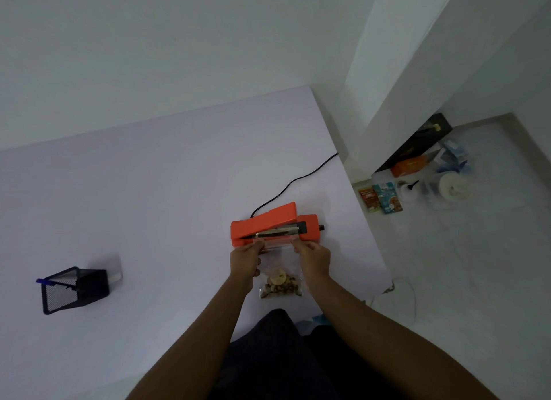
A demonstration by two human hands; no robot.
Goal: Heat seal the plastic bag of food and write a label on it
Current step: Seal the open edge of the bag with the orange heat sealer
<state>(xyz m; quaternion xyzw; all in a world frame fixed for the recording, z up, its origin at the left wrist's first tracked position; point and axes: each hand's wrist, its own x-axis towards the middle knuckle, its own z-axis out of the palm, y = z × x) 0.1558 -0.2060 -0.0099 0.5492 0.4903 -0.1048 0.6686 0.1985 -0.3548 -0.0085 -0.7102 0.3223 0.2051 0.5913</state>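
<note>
An orange heat sealer (pixel 275 225) stands on the white table (pixel 149 205) with its lid arm raised. A clear plastic bag (pixel 280 280) with nuts and dried food at its bottom lies in front of it. The bag's open top edge rests across the sealer's sealing bar. My left hand (pixel 244 261) pinches the bag's top left corner. My right hand (pixel 313 258) pinches the top right corner. Both hands hold the bag mouth stretched flat at the sealer.
The sealer's black cord (pixel 298 180) runs back to the table's right edge. A black mesh pen holder (pixel 74 289) with a blue pen (pixel 44 281) stands at the left. Food packets (pixel 380 196), boxes and a roll lie on the floor at the right.
</note>
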